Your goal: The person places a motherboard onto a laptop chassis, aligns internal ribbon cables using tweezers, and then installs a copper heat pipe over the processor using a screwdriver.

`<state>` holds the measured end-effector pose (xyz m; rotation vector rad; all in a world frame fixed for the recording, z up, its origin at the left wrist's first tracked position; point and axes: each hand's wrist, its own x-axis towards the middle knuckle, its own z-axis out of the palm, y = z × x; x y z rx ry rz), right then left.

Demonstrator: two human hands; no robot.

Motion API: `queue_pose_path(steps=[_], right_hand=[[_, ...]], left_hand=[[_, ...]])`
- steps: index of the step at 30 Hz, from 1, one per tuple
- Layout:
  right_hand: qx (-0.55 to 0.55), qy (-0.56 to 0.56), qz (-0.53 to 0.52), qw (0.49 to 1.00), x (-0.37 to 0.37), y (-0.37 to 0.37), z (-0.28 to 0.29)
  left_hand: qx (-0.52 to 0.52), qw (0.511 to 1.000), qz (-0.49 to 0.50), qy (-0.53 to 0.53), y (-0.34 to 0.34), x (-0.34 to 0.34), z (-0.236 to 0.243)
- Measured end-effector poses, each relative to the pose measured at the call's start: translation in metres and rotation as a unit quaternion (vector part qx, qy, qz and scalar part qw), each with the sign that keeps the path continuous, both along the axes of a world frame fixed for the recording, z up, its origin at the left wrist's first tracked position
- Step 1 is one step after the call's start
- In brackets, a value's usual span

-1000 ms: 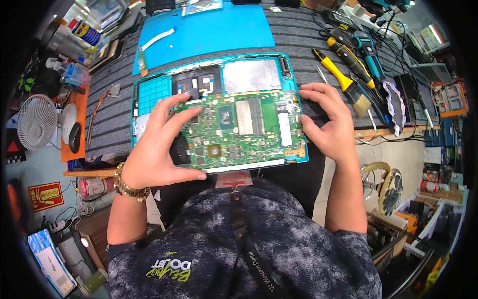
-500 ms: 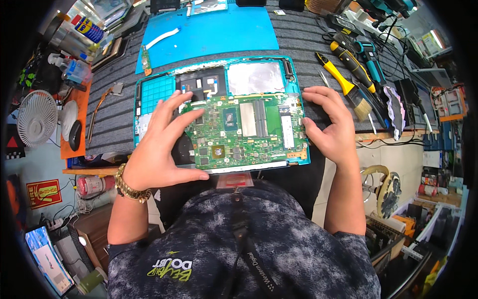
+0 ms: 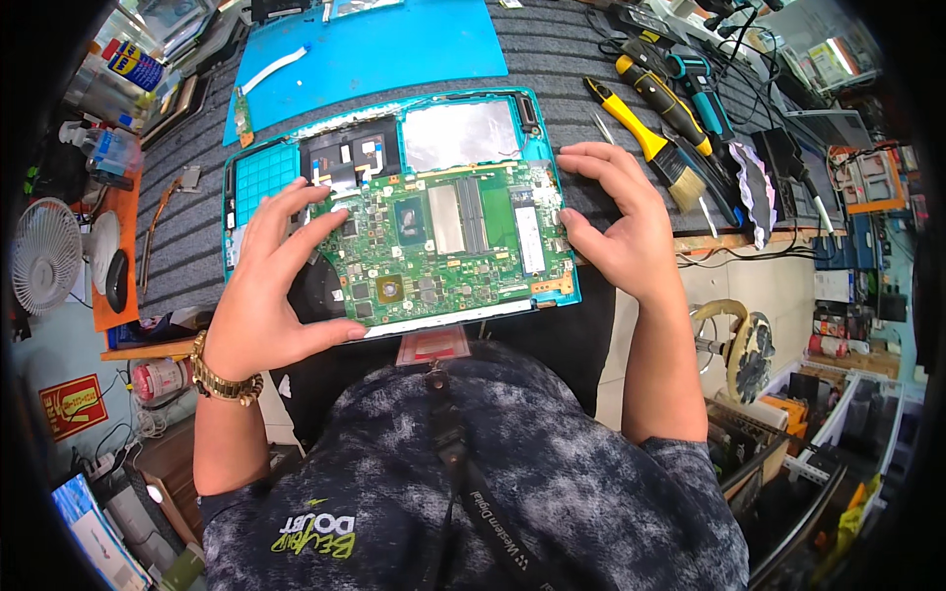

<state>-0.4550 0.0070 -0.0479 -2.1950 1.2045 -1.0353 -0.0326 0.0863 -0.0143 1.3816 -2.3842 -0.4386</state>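
Fingers (image 3: 296, 222) flank green motherboard (image 3: 448, 246) (both hands), touching edges.

— How was the light?
— Bright and even, coming from above; only soft shadows lay under the hands.
— Any glare or blur?
— A foil patch (image 3: 463, 133) gleamed mildly. The centre stayed sharp, while the edges bent strongly and faded into a black rim.
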Motion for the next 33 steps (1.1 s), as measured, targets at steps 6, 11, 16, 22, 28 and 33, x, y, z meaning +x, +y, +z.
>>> queue_pose_path(steps=[6, 11, 16, 22, 28, 33], right_hand=[[0.007, -0.004, -0.003, 1.000, 0.001, 0.000, 0.000], [0.005, -0.005, -0.001, 1.000, 0.000, 0.001, 0.000], [0.005, 0.018, -0.005, 1.000, 0.001, 0.000, 0.003], [0.009, 0.024, -0.006, 1.000, 0.000, 0.001, 0.002], [0.042, -0.078, 0.011, 0.996, -0.009, -0.001, -0.003], [0.009, -0.169, -0.146, 0.975, -0.034, -0.030, 0.003]], left_hand=[[-0.005, 1.000, -0.001, -0.007, 0.000, 0.001, -0.003], [-0.026, 0.999, -0.009, 0.017, 0.004, 0.001, 0.001], [-0.010, 1.000, 0.012, -0.001, 0.012, 0.000, 0.001], [-0.007, 1.000, 0.015, 0.015, 0.013, 0.002, -0.004], [-0.010, 1.000, 0.021, 0.003, 0.016, 0.000, -0.005], [-0.028, 0.999, 0.016, 0.007, 0.013, -0.002, -0.009]])
